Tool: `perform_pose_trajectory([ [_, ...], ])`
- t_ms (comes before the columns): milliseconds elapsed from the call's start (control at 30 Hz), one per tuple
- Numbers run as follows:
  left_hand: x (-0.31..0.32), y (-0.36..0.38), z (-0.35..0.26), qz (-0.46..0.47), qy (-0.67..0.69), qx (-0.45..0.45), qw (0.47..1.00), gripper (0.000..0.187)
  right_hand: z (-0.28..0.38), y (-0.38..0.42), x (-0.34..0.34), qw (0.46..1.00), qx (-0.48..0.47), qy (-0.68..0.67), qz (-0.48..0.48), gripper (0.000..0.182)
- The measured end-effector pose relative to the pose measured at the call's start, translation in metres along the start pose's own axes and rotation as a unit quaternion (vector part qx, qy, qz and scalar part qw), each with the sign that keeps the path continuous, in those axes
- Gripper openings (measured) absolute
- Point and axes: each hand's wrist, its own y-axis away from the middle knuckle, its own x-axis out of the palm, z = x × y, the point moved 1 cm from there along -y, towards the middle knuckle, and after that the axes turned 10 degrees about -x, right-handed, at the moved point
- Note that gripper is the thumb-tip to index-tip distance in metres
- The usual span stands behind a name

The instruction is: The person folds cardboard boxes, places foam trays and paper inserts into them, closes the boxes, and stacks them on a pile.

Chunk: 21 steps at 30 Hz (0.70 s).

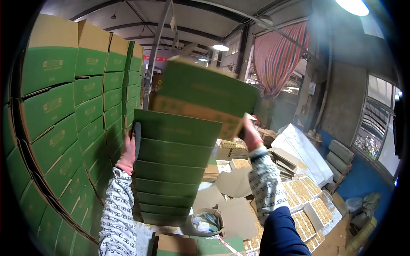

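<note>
My right hand (251,133), in a pinkish glove, grips the lower right corner of a green and brown cardboard carton (209,91). That carton is raised, tilted and blurred by motion above a tall column of green cartons (171,149). At the column's upper left edge is my left hand (127,149), with a dark grey part lying along the green top carton's front face. Its fingers are partly hidden at that edge, and it appears closed on the carton. Both sleeves are white with a dark pattern.
Stacked green cartons (49,106) form a wall on the left. White trays of yellowish pieces (303,192) lie at lower right, near open cardboard flaps (237,213). A round bin (207,222) with plastic packets stands below. A striped curtain (282,55) hangs behind.
</note>
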Motion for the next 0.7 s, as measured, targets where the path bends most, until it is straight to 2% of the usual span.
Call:
perform_pose_trajectory([
  [33,-0.01,-0.011,0.016,0.01,-0.012,0.015,1.0,0.043,-0.02,-0.034,-0.012,0.996,0.003,-0.089,-0.026,0.047],
  [67,-0.022,-0.015,0.025,0.019,-0.026,0.027,0.999,0.042,0.018,-0.079,-0.02,0.928,0.113,-0.312,-0.168,0.052],
  [100,-0.025,-0.011,0.018,0.013,-0.033,0.022,0.999,0.042,0.013,-0.09,-0.023,0.925,0.113,-0.32,-0.173,0.052],
  [133,-0.019,-0.005,0.003,-0.003,-0.101,0.045,0.994,0.046,0.006,-0.093,-0.03,0.98,0.049,-0.086,-0.171,0.052],
  [167,-0.009,0.0,-0.014,-0.013,-0.168,0.067,0.983,0.049,-0.004,-0.091,-0.033,0.975,-0.018,0.155,-0.159,0.053],
  [200,-0.001,0.012,-0.04,0.014,-0.168,0.045,0.985,0.05,-0.016,-0.083,-0.035,0.907,-0.081,0.387,-0.142,0.053],
  [233,0.004,0.026,-0.062,0.044,-0.172,0.015,0.984,0.051,-0.027,-0.068,-0.042,0.784,-0.137,0.592,-0.125,0.054],
  [267,0.008,0.034,-0.065,0.016,-0.172,0.025,0.985,0.05,-0.038,-0.05,-0.049,0.616,-0.178,0.76,-0.104,0.055],
  [300,0.008,0.047,-0.065,-0.009,-0.174,0.035,0.984,0.049,-0.051,-0.026,-0.058,0.412,-0.202,0.885,-0.08,0.056],
  [333,0.004,0.069,-0.067,-0.037,-0.188,0.047,0.98,0.048,-0.075,0.015,-0.068,0.374,-0.206,0.903,-0.055,0.053],
  [367,-0.026,0.078,-0.021,-0.051,-0.129,0.106,0.985,0.052,-0.092,0.064,-0.079,0.331,-0.21,0.919,-0.033,0.05],
  [400,-0.026,0.136,-0.039,0.004,-0.054,0.066,0.996,0.046,-0.086,0.115,-0.095,0.259,-0.182,0.945,-0.079,0.049],
  [433,-0.046,0.191,-0.015,0.055,-0.026,0.004,0.998,0.048,-0.079,0.177,-0.112,0.189,-0.149,0.962,-0.127,0.049],
  [467,-0.066,0.256,0.013,0.088,-0.074,-0.134,0.984,0.06,-0.069,0.245,-0.136,0.19,-0.1,0.953,-0.215,0.047],
  [500,-0.073,0.322,0.024,0.102,-0.327,-0.232,0.911,0.079,-0.054,0.322,-0.165,0.237,-0.068,0.914,-0.322,0.044],
  [533,-0.091,0.39,0.046,0.19,-0.371,-0.292,0.861,0.098,-0.025,0.406,-0.202,0.156,0.011,0.925,-0.347,0.042],
  [567,-0.108,0.464,0.068,0.201,-0.487,-0.404,0.748,0.119,-0.012,0.491,-0.241,-0.037,0.184,0.908,-0.374,0.043],
  [600,-0.097,0.502,0.058,0.286,-0.508,-0.373,0.722,0.123,-0.021,0.553,-0.277,-0.279,0.445,0.805,-0.275,0.047],
  [633,-0.078,0.523,0.045,0.361,-0.52,-0.336,0.698,0.126,-0.043,0.565,-0.286,0.069,0.291,0.863,-0.408,0.049],
  [667,-0.058,0.511,0.019,0.376,-0.547,-0.358,0.657,0.125,-0.103,0.534,-0.278,0.163,0.097,0.748,-0.636,0.061],
  [700,-0.042,0.496,-0.007,0.39,-0.574,-0.383,0.61,0.125,-0.105,0.543,-0.273,0.062,0.188,0.794,-0.574,0.074],
])
